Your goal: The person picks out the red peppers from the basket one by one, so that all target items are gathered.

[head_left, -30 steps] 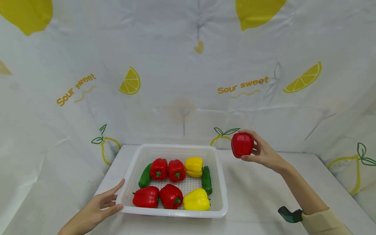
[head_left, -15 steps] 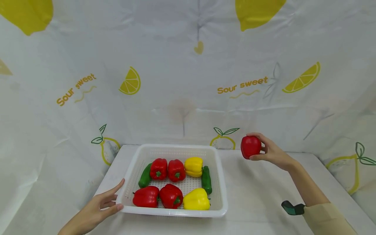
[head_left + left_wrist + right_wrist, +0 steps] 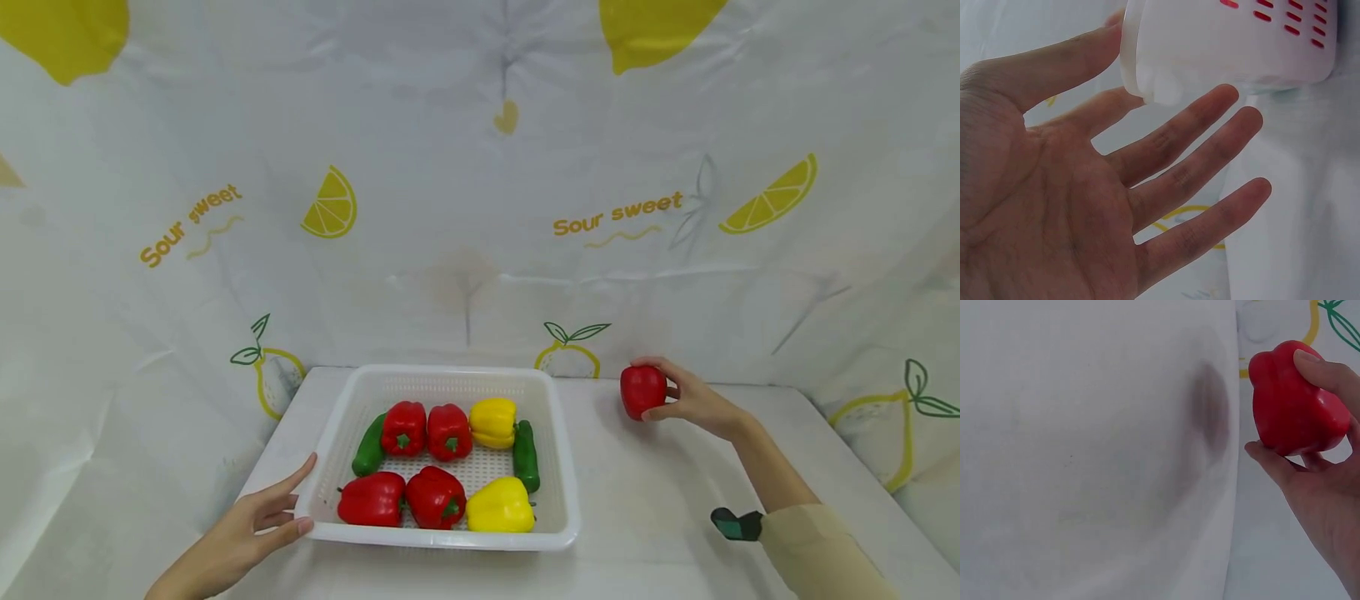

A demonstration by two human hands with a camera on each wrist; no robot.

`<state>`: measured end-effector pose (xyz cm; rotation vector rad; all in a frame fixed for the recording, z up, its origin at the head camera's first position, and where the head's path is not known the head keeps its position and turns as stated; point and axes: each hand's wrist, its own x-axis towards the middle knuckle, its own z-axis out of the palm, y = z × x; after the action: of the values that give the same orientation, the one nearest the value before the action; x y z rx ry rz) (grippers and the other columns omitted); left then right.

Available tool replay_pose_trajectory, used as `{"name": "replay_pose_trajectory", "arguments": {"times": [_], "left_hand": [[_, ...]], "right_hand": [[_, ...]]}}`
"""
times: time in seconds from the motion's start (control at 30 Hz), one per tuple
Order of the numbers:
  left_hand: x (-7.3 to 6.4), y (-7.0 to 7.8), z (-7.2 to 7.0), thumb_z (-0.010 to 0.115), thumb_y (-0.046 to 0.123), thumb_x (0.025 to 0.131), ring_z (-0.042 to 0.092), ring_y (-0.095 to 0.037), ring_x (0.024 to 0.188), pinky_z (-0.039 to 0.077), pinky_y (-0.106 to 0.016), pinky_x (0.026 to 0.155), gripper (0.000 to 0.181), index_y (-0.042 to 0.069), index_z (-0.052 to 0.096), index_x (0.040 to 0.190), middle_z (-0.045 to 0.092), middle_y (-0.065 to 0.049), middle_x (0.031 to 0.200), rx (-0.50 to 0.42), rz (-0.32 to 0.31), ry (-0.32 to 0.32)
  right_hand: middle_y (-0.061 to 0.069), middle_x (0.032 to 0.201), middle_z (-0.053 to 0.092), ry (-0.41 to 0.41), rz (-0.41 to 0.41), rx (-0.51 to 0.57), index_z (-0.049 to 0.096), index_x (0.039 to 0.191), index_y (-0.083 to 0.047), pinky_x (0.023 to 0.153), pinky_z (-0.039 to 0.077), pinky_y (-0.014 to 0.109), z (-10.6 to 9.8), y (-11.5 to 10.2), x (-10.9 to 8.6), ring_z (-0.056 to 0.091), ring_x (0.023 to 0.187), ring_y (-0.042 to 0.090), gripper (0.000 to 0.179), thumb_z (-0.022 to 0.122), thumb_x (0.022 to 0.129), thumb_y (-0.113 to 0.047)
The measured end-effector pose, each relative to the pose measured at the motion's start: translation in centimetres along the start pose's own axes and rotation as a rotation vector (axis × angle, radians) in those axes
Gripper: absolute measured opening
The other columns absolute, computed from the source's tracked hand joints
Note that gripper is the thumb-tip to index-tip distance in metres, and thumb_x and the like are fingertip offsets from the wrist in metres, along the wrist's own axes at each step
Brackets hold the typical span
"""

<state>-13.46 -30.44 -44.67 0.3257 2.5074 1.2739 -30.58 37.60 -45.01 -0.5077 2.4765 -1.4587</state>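
basket (image 3: 1222, 44) cut off by top edge in left wrist view, right hand (image 3: 1322, 487) cropped at right edge

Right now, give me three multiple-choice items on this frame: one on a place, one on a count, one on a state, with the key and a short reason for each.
1. Where is the red pepper that the right hand holds?
A. inside the basket
B. over the table, right of the basket
C. left of the basket

2. How many yellow peppers lie in the basket?
A. one
B. two
C. four

3. How is the left hand?
A. fingers straight, at the basket's near left corner
B. curled round a green pepper
C. flat on the wall cloth

Key: 1 B, the head view shows the pepper well clear of the basket's right rim. 2 B, one yellow pepper sits in the back row and another yellow pepper in the front. 3 A, the left wrist view shows an open palm with straight fingers by the white corner.
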Motion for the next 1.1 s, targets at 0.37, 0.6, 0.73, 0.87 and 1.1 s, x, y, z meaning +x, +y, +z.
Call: {"name": "replay_pose_trajectory", "arguments": {"times": [0.37, 0.6, 0.73, 0.87, 1.1], "left_hand": [[0.0, -0.1, 0.1, 0.063, 0.025, 0.111, 0.067, -0.043, 0.131, 0.059, -0.016, 0.091, 0.079, 0.015, 0.017, 0.175, 0.043, -0.034, 0.165, -0.018, 0.01, -0.005], [0.0, -0.2, 0.0, 0.062, 0.024, 0.112, 0.072, -0.032, 0.126, 0.059, -0.015, 0.091, 0.079, 0.016, 0.016, 0.175, 0.048, -0.032, 0.162, -0.024, 0.024, -0.012], [0.0, -0.2, 0.0, 0.062, 0.024, 0.112, 0.072, -0.034, 0.127, 0.059, -0.015, 0.091, 0.079, 0.016, 0.015, 0.175, 0.048, -0.033, 0.162, -0.033, 0.021, -0.015], [0.0, -0.1, 0.1, 0.062, 0.024, 0.112, 0.07, -0.041, 0.129, 0.058, -0.015, 0.091, 0.079, 0.016, 0.016, 0.175, 0.045, -0.033, 0.164, -0.031, 0.017, -0.009], [-0.2, -0.1, 0.2, 0.062, 0.024, 0.112, 0.071, -0.036, 0.127, 0.059, -0.016, 0.092, 0.079, 0.016, 0.016, 0.175, 0.047, -0.032, 0.163, -0.024, 0.029, 0.001]], "right_hand": [[0.028, 0.161, 0.037, -0.014, 0.084, -0.039, 0.039, 0.16, -0.008, 0.092, 0.062, 0.037, 0.2, 1.9, 0.4, 0.033, 0.148, 0.055, 0.086, 0.086, 0.087, -0.013], [0.03, 0.166, 0.03, -0.02, 0.106, -0.042, 0.033, 0.164, -0.01, 0.096, 0.062, 0.043, 0.1, 2.2, -0.1, 0.027, 0.151, 0.058, 0.093, 0.085, 0.087, -0.012], [0.03, 0.167, 0.029, -0.018, 0.116, -0.048, 0.03, 0.166, -0.01, 0.097, 0.062, 0.047, 0.2, 2.3, -0.2, 0.026, 0.152, 0.059, 0.096, 0.085, 0.088, -0.015], [0.03, 0.168, 0.029, -0.017, 0.129, -0.061, 0.029, 0.167, -0.01, 0.1, 0.062, 0.052, 0.3, 2.0, -0.2, 0.026, 0.152, 0.059, 0.097, 0.085, 0.088, -0.018], [0.033, 0.167, 0.03, -0.012, 0.108, -0.066, 0.027, 0.167, -0.007, 0.102, 0.062, 0.056, 0.1, 1.2, -0.1, 0.029, 0.15, 0.06, 0.099, 0.085, 0.088, -0.018]]}}
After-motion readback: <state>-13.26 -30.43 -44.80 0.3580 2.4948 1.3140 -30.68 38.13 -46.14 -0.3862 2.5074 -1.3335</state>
